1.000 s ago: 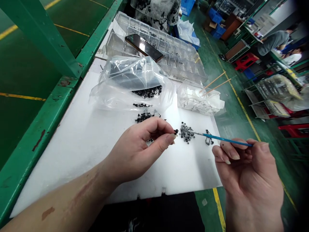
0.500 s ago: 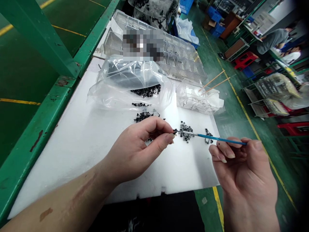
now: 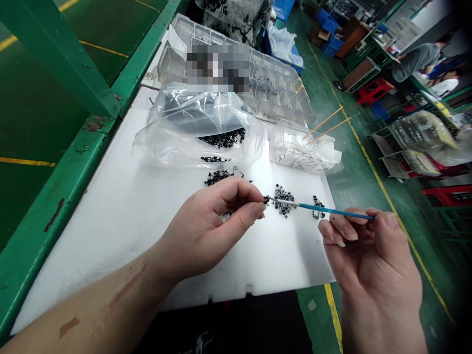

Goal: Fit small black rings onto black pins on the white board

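Between thumb and forefinger, my left hand (image 3: 217, 226) pinches a small black part (image 3: 266, 199), mostly covered by the fingertips. My right hand (image 3: 372, 255) is closed on the blue handle of a thin brush (image 3: 332, 211). The pale tip of this brush meets the black part, or lies right beside it. Beneath the brush is a pile of small ring-shaped pieces (image 3: 283, 201), grey and black. A few black parts (image 3: 317, 207) lie to its right. Behind my left hand is a heap of black parts (image 3: 219, 177), partly hidden by the hand.
A clear plastic bag (image 3: 177, 132) with black parts lies behind the heap. To its right stands a clear box (image 3: 291, 157) with white tissue and two wooden sticks. A compartment tray (image 3: 280, 93) is at the back. A green metal frame (image 3: 99, 128) borders the white table on the left.
My right hand and the brush have shifted very slightly to the left. The left hand keeps its pinch on the black part, and the things on the table stay put.
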Available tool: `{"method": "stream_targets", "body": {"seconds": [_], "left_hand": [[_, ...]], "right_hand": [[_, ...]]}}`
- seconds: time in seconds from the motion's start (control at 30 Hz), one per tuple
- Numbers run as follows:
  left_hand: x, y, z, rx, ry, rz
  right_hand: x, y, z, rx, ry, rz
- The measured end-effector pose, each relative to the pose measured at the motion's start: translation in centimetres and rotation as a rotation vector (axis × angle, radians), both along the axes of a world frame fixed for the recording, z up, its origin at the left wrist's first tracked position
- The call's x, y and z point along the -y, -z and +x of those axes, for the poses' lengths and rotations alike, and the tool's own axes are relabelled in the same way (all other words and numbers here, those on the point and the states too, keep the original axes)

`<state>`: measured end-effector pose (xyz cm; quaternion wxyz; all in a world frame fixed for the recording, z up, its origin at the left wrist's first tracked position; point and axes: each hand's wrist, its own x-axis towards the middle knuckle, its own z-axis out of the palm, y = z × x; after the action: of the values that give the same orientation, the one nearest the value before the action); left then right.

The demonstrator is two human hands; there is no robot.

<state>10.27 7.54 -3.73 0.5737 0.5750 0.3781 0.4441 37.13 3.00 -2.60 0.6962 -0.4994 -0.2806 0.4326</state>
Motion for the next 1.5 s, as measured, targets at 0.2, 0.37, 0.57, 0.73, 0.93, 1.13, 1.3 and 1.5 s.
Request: {"method": "stream_targets", "body": {"seconds": [0.2,0.37,0.57,0.73,0.93,1.13,1.3,1.5], "left_hand": [[0.1,0.3,-0.3,-0.058,0.008,0.004],[0.0,1.0,-0.8,-0.146,-0.011,0.024],[-0.1,1.6,-0.9,-0.207,-0.029,0.033],[-0.1,1.4,-0.8,-0.224,-0.056,0.005],[-0.3,1.1,-0.8,-0.153,-0.029,0.068],[0.1,1.3,-1.0,-0.124,-0.021,0.017],[0.3,1.2,-0.9,-0.115,-0.003,0.016],[0.0,1.1,-0.5,-0.119,-0.009,0.021]], "right_hand": [[-2.1,-1.9,3.7,-0.039,0.137,0.054],[-7.6,-1.3,9.4,-0.049,0.323,0.009],[-12.1,2.6,12.7,-0.056,0.427,-0.181],[-13.1,4.3,12.8,0.016,0.434,-0.272],[-11.1,4.4,13.9,0.292,0.432,-0.296],[-2.9,3.6,9.3,0.846,0.308,-0.244],[0.8,4.9,2.2,1.153,-0.109,-0.330],[0.2,7.0,-0.5,1.331,-0.057,-0.348]]}}
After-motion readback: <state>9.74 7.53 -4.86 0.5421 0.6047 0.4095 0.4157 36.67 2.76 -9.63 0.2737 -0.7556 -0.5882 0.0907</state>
